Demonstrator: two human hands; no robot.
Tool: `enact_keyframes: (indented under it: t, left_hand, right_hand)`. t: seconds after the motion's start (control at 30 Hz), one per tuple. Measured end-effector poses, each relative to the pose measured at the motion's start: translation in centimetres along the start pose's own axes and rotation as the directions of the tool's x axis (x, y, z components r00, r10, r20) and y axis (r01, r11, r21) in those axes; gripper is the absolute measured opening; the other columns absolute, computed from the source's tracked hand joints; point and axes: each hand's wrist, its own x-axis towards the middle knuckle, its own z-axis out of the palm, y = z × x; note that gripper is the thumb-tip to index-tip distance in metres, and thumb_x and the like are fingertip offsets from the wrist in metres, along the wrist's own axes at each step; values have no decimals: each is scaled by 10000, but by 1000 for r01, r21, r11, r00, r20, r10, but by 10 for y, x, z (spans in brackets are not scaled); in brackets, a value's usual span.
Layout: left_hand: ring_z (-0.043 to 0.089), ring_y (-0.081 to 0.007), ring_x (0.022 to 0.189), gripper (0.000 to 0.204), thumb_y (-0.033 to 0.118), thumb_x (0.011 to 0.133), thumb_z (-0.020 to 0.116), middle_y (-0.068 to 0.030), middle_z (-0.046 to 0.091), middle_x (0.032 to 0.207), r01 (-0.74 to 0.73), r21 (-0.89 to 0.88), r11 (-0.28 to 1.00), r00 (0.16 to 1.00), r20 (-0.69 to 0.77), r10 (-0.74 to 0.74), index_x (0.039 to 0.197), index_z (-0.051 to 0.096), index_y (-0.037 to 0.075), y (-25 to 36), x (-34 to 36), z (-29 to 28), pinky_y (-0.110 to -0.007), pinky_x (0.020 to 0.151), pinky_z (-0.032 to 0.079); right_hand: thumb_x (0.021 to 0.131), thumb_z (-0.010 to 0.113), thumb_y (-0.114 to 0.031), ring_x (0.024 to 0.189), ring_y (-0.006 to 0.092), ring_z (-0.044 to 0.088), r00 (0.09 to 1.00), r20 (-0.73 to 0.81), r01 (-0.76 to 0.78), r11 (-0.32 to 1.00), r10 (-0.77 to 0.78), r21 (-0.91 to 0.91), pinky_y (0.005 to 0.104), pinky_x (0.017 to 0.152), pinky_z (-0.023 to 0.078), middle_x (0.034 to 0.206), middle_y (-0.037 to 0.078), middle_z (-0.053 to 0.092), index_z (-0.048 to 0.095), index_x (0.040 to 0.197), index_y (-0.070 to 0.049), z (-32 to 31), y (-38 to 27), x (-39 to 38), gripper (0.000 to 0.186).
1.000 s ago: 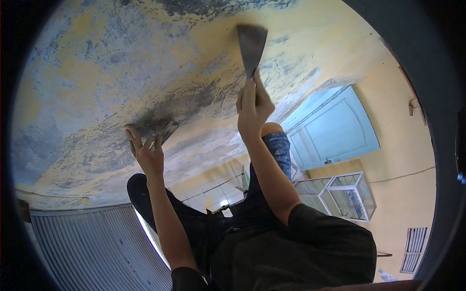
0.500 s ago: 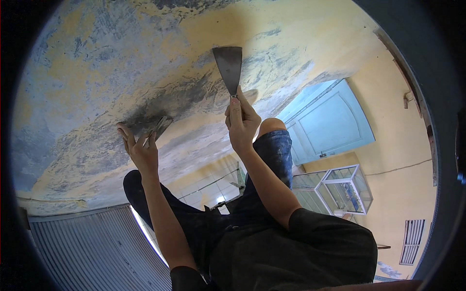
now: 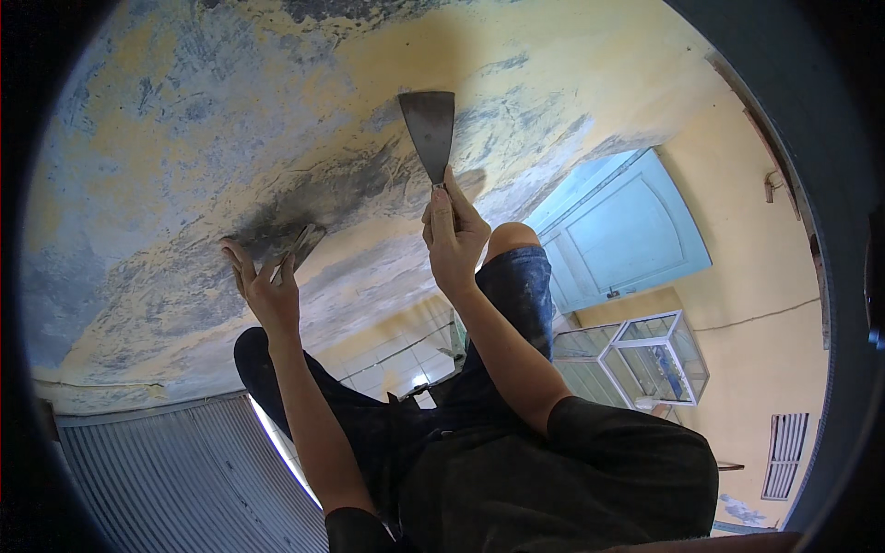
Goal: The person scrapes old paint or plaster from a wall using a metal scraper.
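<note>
On my feed, the right hand (image 3: 456, 244) pinches the neck of a dark-grey, wedge-shaped metal scraper (image 3: 430, 134) between thumb and fingers, the thumb lying along its near side. The blade fans out above those fingertips, its broad edge uppermost — I cannot tell whether that edge touches the yellow wall with blotchy grey, worn patches (image 3: 184, 157) behind it.

Left of those fingers and lower, the left hand (image 3: 270, 293) has its fingers partly spread, with a flat, dark-grey tool with a paler straight edge (image 3: 302, 245) held at the thumb side. Shadow and blade run together there, so I can't make out the whole grip. The darkest grey patch of the wall lies just above these fingers and reaches toward the right hand.

Right of the right fingers I see a bare knee (image 3: 513, 240) close by, then a pale-blue panelled door (image 3: 636, 235). Below that door stands a white-framed glass display case (image 3: 654, 364) — well apart from the fingers. A grey corrugated shutter (image 3: 175, 470) sits below the left fingers.
</note>
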Motion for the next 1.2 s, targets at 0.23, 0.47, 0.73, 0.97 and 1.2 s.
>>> enact_keyframes:
  t: [0.23,0.47,0.73,0.97,1.2]
  left_hand:
    - [215,-455,1552,128,187,850,827,-221,230,1688,-21,-15,1000,1000,0,21,902,827,70,-3,0,0,-552,1221,311]
    - [220,-454,1551,108,184,852,824,-226,232,1687,-25,-22,999,1000,-2,25,898,832,86,0,0,-3,-555,1223,306]
    - [203,-412,1568,123,215,871,820,-187,215,1703,-39,-32,999,999,0,40,893,830,94,-1,-1,-1,-557,1222,297]
    - [186,-395,1577,145,236,885,815,-175,191,1715,-2,-40,999,1000,21,3,896,824,91,-5,-2,0,-563,1221,289]
    - [207,-415,1566,118,182,856,820,-213,230,1691,-10,-70,997,1000,-5,10,900,829,73,3,-1,-6,-533,1231,294]
  right_hand:
    - [1084,546,-85,532,19,376,1000,0,-17,1000,17,19,201,454,312,681,-30,505,545,1471,-5,2,2,-2,395]
    - [1082,551,-87,523,20,378,1000,-11,-8,999,8,43,203,452,320,648,-31,503,541,1464,18,6,0,-1,397]
    - [1080,552,-93,517,21,395,999,-48,6,999,-4,50,199,450,328,650,-28,509,550,1454,25,11,8,0,391]
    - [1078,561,-100,530,21,405,999,-34,-33,993,37,111,200,446,329,665,-26,523,558,1446,28,14,5,2,389]
    - [1077,570,-103,526,24,390,999,-42,29,999,-28,25,204,451,332,663,-29,514,568,1438,24,9,3,6,384]
